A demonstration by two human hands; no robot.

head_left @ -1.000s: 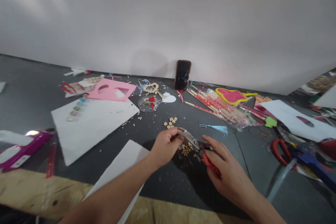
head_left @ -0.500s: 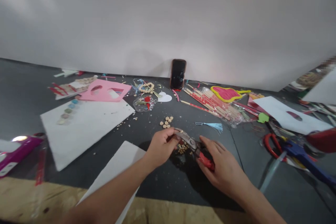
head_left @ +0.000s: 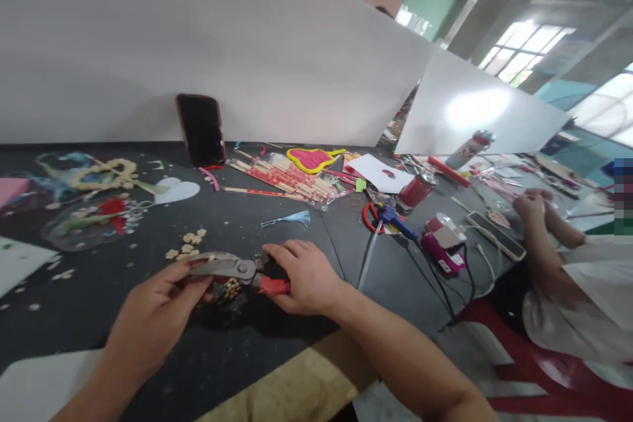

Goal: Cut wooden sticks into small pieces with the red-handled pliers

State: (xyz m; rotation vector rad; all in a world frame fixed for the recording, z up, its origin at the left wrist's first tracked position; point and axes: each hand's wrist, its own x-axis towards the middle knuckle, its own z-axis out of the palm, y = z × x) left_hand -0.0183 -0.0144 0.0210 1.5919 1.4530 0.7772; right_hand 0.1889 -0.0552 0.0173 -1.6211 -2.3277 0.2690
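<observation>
My right hand point(head_left: 309, 275) is closed round the red handles of a pair of pliers point(head_left: 225, 267), whose metal jaws point left. At the jaw tips my left hand point(head_left: 151, 316) is pinched, thumb against fingers. Whatever sits between those fingertips is too small or hidden to make out. Just beyond the jaws lies a little heap of beige flower-shaped pieces point(head_left: 186, 245) on the dark table. Below the pliers, partly covered by them, are small golden beads point(head_left: 230, 289) in what looks like clear plastic.
A phone point(head_left: 202, 128) leans on the white board behind. Red-patterned sticks point(head_left: 277, 178), a blue tassel point(head_left: 291, 218) and a white paper heart point(head_left: 177, 190) lie around. Rightward are a blue glue gun point(head_left: 395, 219), a purple power strip point(head_left: 442, 254) and a seated person point(head_left: 568, 290).
The view has swung right, bringing the seated person and power strip into sight. Both hands keep their hold at the pliers.
</observation>
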